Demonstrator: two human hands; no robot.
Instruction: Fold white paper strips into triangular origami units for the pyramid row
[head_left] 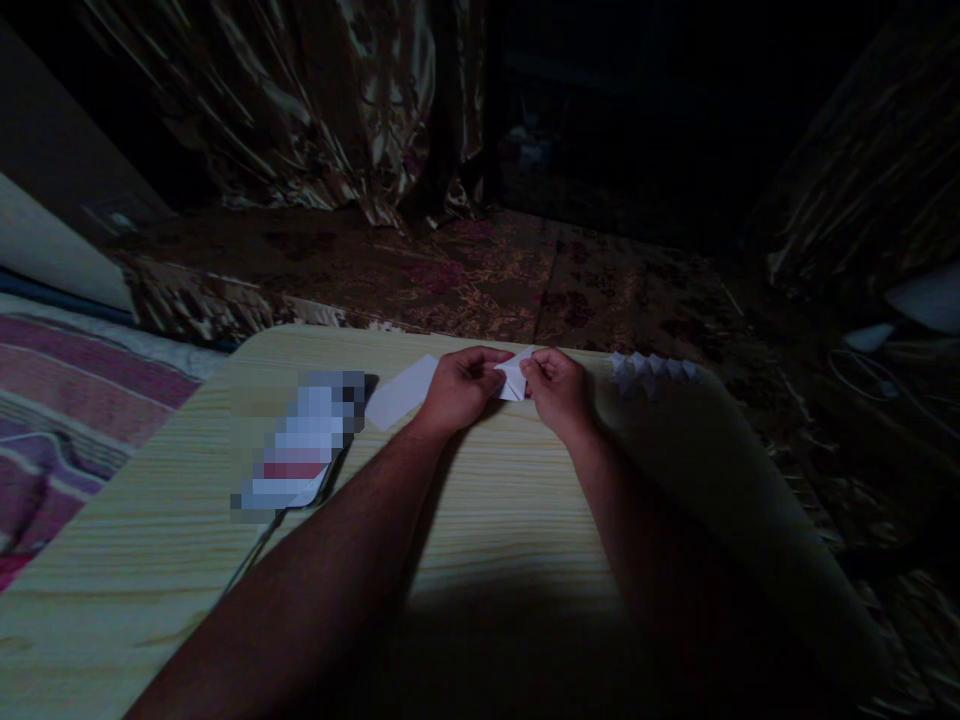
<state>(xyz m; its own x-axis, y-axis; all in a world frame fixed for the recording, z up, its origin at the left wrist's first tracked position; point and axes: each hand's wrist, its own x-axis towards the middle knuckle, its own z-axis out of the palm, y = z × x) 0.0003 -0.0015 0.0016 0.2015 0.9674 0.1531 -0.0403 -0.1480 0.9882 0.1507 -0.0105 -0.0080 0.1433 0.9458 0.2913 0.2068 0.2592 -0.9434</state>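
Observation:
Both my hands meet over the far middle of a light wooden table (480,560). My left hand (459,388) and my right hand (556,392) pinch a small folded piece of white paper (514,378) between their fingertips, fingers closed on it. A flat white paper slip (400,392) lies on the table just left of my left hand. A row of several small folded white paper pieces (654,372) sits at the table's far right edge, right of my right hand.
A phone (304,450) with a blurred screen lies on the table's left part, a cable running from it toward me. A striped cloth (67,420) lies at left. Patterned dark fabric (480,270) covers the floor beyond; the room is dim.

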